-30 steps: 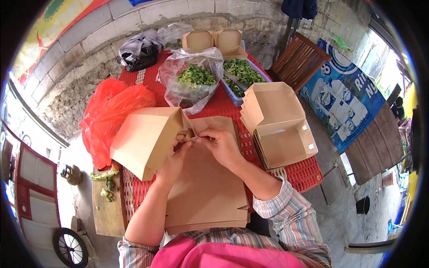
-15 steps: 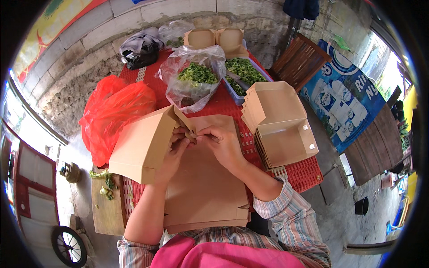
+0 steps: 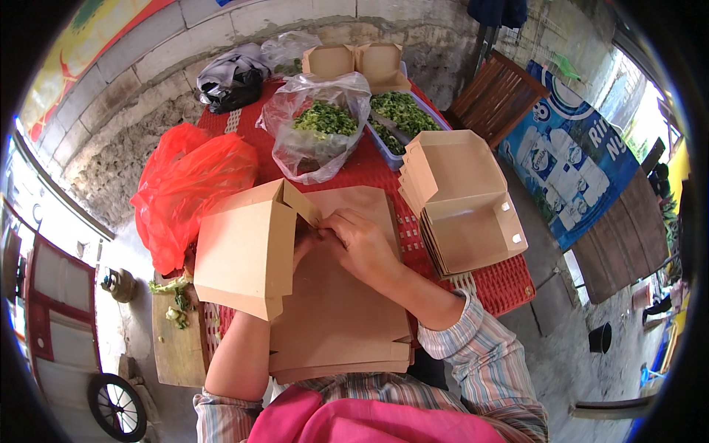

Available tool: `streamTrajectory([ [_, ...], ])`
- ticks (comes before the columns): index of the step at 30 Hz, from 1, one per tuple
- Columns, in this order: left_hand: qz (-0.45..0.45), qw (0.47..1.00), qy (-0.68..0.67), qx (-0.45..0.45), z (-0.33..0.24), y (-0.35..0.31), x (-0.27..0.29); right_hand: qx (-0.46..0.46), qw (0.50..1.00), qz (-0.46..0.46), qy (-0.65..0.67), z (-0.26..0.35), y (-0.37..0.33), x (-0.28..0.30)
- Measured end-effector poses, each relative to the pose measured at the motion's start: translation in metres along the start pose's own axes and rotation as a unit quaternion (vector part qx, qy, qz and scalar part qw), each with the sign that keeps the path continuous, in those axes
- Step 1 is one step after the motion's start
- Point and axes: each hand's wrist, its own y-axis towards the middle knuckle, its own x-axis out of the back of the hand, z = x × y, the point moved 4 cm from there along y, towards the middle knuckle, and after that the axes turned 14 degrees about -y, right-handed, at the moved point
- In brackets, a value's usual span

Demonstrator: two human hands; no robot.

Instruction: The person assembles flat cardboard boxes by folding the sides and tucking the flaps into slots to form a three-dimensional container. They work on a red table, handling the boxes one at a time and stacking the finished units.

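A brown cardboard box, partly folded, is raised and tilted over the left part of the table. My left hand reaches behind and inside it and holds it; the box hides most of those fingers. At the box's upper right corner, my right hand pinches the edge of a side flap with thumb and fingers bent together. Below both hands lies a stack of flat cardboard sheets. To the right stands a pile of nested, open folded boxes, their lids tipped back.
A red plastic bag lies left of the held box. Farther back are a clear bag of chopped greens and a blue tub of greens with a knife. Two open boxes stand behind them. A wooden chair is at the right.
The held box has turned and shifted slightly right, now covering more of my left hand. My right hand has moved left, closing in on the flap's corner.
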Motion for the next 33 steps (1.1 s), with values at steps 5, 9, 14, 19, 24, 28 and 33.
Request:
streamTrajectory([
  [5,0.032,0.999,0.015,-0.031,0.018,0.000,0.010,0.012,0.999,0.006,-0.045,0.018,0.001,0.000],
  [9,-0.023,0.978,0.195,-0.077,-0.015,0.003,0.005,0.053,0.994,0.025,-0.090,0.009,-0.004,-0.001],
  [14,-0.002,0.991,0.133,-0.034,-0.012,0.002,0.001,0.061,0.994,0.028,-0.091,0.013,-0.002,0.007],
  [19,0.045,0.968,0.226,-0.097,-0.036,-0.001,-0.006,0.000,0.999,0.021,-0.040,0.016,-0.004,-0.003],
  [24,0.021,0.997,0.067,-0.044,-0.008,-0.009,0.005,0.024,0.998,0.034,-0.050,0.018,-0.002,-0.011],
  [28,-0.038,0.990,0.083,-0.108,-0.029,-0.011,0.007,-0.003,0.991,0.067,-0.112,0.010,-0.006,-0.013],
  [33,-0.134,0.955,-0.266,-0.013,-0.003,-0.009,0.020,0.018,0.984,0.088,-0.153,0.023,-0.004,-0.010],
])
